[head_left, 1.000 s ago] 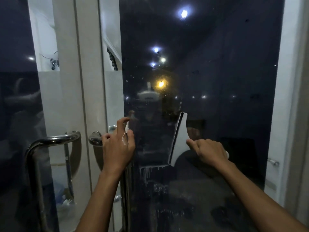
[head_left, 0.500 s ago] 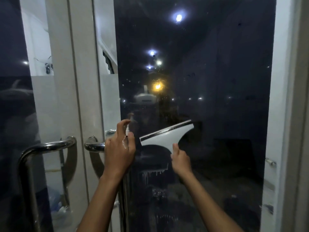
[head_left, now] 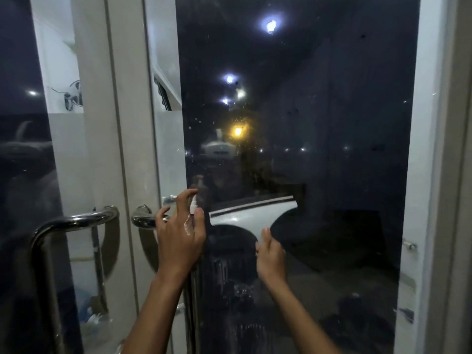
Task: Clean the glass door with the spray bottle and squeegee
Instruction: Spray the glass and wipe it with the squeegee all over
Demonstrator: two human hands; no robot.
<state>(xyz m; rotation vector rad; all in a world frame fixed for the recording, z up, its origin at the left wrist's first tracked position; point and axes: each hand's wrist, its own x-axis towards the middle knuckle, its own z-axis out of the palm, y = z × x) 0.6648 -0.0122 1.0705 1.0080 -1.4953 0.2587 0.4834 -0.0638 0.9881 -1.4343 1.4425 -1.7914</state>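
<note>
two handles (head_left: 76, 221) are noted at far left, untouched. just right of them, the spray bottle (head_left: 193, 208) is held in the left hand (head_left: 180, 231), grip curled round it, forefinger raised, close to the glass door (head_left: 319, 123). further right, the squeegee (head_left: 251, 213) has been turned from upright to level within the last second, blade edge uppermost on the pane. its stem is pinched by the right hand (head_left: 270, 254). wet runs remain below; a fresh pass is judged imminent.

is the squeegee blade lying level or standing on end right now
Roughly level. The squeegee lies across the glass, its dark blade edge on top, rising slightly to the right; the right hand grips its handle from below.
</note>
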